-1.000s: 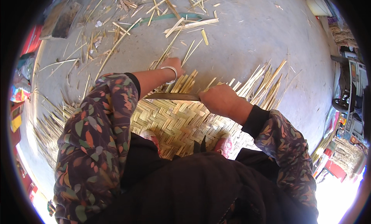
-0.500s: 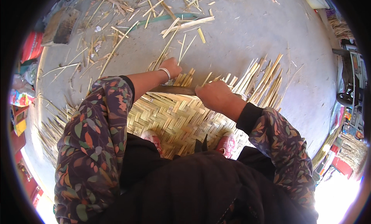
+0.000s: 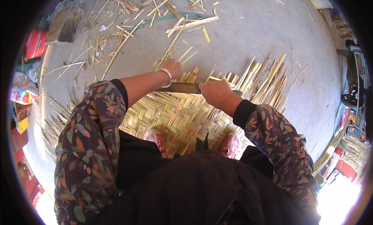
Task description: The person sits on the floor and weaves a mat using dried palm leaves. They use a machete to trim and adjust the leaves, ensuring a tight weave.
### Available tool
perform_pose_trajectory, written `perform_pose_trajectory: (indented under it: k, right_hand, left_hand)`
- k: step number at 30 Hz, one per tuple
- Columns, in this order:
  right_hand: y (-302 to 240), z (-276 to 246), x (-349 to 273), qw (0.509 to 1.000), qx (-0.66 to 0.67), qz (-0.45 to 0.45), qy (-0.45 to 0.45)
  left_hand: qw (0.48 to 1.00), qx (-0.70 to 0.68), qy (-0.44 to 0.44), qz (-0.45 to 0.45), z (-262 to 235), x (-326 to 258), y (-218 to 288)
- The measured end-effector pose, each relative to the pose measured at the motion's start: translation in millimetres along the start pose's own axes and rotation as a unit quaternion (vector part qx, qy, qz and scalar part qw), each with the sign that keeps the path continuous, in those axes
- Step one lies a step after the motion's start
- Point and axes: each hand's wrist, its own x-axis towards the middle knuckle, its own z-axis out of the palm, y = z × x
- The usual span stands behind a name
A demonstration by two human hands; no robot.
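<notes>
A woven mat of pale split stalks [image 3: 182, 118] lies on the floor beneath me, its loose strip ends fanning out at the far edge and both sides. My right hand [image 3: 217, 93] is closed round a flat, dark wooden stick [image 3: 182, 87] that lies across the mat near its far edge. Just beyond the stick's left end, my left hand [image 3: 171, 67] is closed, with two thin pale strips [image 3: 187, 55] sticking out past its fingers. Those strips are blurred. The left fingertips are mostly hidden by the back of the hand.
My red and white shoes [image 3: 155, 141] stand on the mat. Loose stalks [image 3: 192, 24] and scraps litter the grey floor ahead and to the left. A wooden block [image 3: 65, 26] is at the far left, near a red bag [image 3: 36, 44]. A wheeled thing [image 3: 351, 97] stands at the right.
The strips at my left hand have swung to the right and blurred. My right hand and the stick have shifted very slightly. The whole view has drifted a little.
</notes>
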Motion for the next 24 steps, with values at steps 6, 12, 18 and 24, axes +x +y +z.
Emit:
perform_pose_trajectory:
  k: [6,12,18,24]
  right_hand:
    - [2,-12,-6,0.999,0.007,-0.029,-0.019]
    - [2,-7,-3,1.000,-0.012,-0.026,-0.013]
    - [12,12,-5,0.977,0.049,-0.118,0.173]
    - [9,9,-6,0.990,-0.095,-0.056,0.087]
  left_hand:
    - [0.988,0.003,0.154,-0.008,-61,47,-1]
    - [0.990,0.142,0.002,-0.002,-48,26,0]
    - [0.921,0.338,-0.193,0.010,-42,-19,-23]
    - [0.857,0.415,-0.303,0.022,-11,-23,-10]
